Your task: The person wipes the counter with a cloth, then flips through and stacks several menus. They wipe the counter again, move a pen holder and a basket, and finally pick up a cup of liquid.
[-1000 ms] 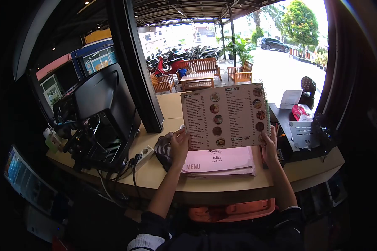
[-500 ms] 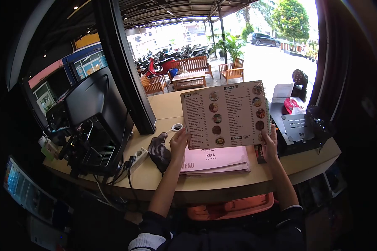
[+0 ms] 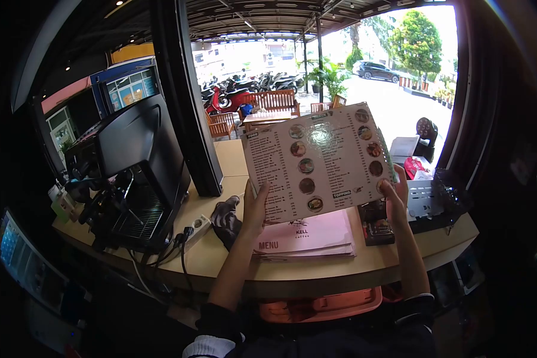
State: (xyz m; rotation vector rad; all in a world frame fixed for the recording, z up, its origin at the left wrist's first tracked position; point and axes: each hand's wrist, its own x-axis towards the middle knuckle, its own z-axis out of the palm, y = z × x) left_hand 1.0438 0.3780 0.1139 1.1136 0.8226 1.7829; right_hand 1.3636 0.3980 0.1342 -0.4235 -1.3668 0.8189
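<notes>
In the head view I hold up a menu card printed with text columns and round food pictures. My left hand grips its left lower edge, thumb on the front. On the right lower edge my right hand is closed, its thumb also over the printed side. The card is tilted, its right side higher, and light glares off its upper middle. Below it a stack of pink menus marked "KELL coffee" and "MENU" lies on the wooden counter. A dark crumpled glove or cloth lies left of my left hand.
A black espresso machine stands on the left of the counter, near a power strip with cables. A black device is at the right. Below the counter sits an orange container. A dark post rises behind.
The menu card has come nearer and tilted, its left side dropping and its right side rising. Both hands keep hold of it. The card now covers the small white ring-shaped thing behind it.
</notes>
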